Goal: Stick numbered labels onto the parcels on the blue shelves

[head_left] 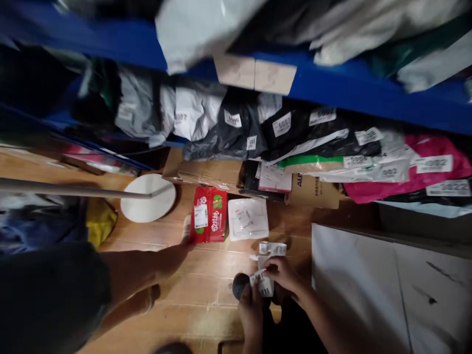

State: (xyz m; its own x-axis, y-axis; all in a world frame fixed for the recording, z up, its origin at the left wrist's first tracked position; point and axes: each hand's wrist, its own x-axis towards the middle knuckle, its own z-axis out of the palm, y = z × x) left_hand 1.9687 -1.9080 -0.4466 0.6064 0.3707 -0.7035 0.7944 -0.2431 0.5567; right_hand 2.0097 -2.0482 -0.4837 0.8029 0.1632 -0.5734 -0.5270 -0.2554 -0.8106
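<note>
Low in the head view, my left hand [251,301] pinches white printed labels [262,284] from below. From the right, my right hand [283,273] closes its fingertips on the same labels near their upper edge. Large black digits show on them. A strip of further labels [277,248] curls out just above my right hand. Above my hands, a flat white plastic-wrapped packet [248,219] lies on the wooden floor, with a red printed box [211,215] beside it on the left.
Shelves with a blue beam [332,86] hold several bagged parcels [224,132] with number labels. Cardboard boxes [210,172] stand underneath. A large white box [354,275] is at right. Another person's leg [143,270] is at left, near a round white base [148,199] with a pole.
</note>
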